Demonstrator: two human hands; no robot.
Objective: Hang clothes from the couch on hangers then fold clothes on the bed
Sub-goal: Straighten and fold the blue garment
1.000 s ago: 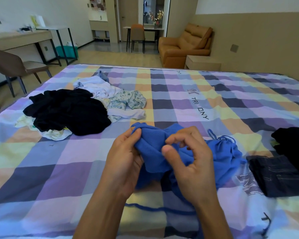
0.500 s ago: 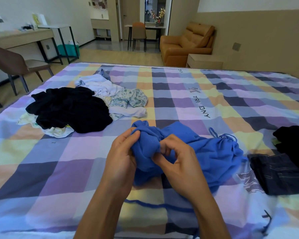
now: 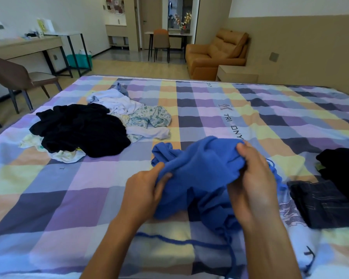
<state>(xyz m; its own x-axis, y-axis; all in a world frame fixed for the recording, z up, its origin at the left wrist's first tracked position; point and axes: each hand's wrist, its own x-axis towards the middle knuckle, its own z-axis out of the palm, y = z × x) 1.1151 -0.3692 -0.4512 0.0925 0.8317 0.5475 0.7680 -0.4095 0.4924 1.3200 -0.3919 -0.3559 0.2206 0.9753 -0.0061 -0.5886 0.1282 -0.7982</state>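
Observation:
A crumpled blue garment with a long drawstring lies bunched on the checked bed in front of me. My left hand pinches its left edge. My right hand grips a fold on the garment's right side, thumb on top. A loose pile of black, white and patterned clothes sits at the left of the bed. The orange couch stands beyond the bed at the back.
Folded dark jeans and a black garment lie at the bed's right edge. A brown chair and a desk stand at the left. A low side table sits next to the couch.
My hands have drawn apart, the right one moving right and up, stretching the blue garment between them.

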